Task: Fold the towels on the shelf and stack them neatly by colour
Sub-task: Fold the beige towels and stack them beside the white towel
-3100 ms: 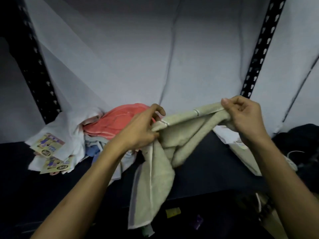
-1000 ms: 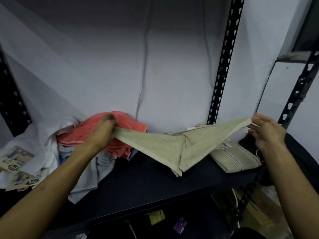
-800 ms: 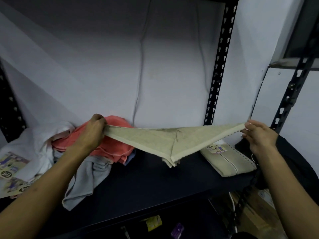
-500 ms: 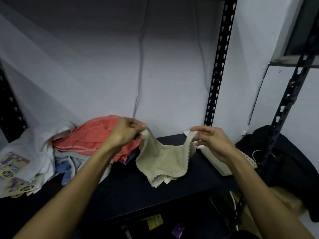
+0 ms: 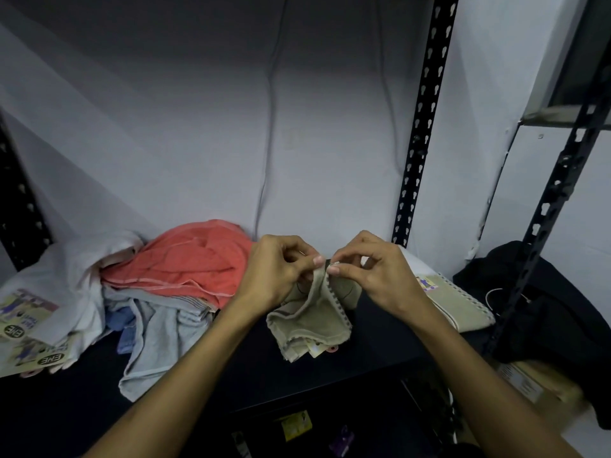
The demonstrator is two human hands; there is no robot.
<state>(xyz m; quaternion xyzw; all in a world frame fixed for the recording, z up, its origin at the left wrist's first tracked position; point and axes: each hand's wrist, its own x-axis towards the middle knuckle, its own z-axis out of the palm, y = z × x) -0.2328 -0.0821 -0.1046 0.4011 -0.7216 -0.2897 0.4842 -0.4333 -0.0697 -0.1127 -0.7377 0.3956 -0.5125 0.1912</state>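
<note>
Beige towel (image 5: 309,320), folded and hanging just above the dark shelf (image 5: 380,345), upper corners pinched together by the left hand (image 5: 276,279) and right hand (image 5: 373,276), each gripping the cloth between thumb and fingertips. To fold well, the edges should probably be matched before laying it down, likely on the folded beige towel (image 5: 458,304) to the right. Unfolded coral towel (image 5: 195,262), grey towel (image 5: 158,335) and white towel (image 5: 76,276) lie heaped left. Pale wall behind; black slotted uprights (image 5: 420,127).

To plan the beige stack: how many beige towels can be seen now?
2: one beige towel pinched by both hands, one folded beige towel lying right on the shelf. More may hide in the pile.
</note>
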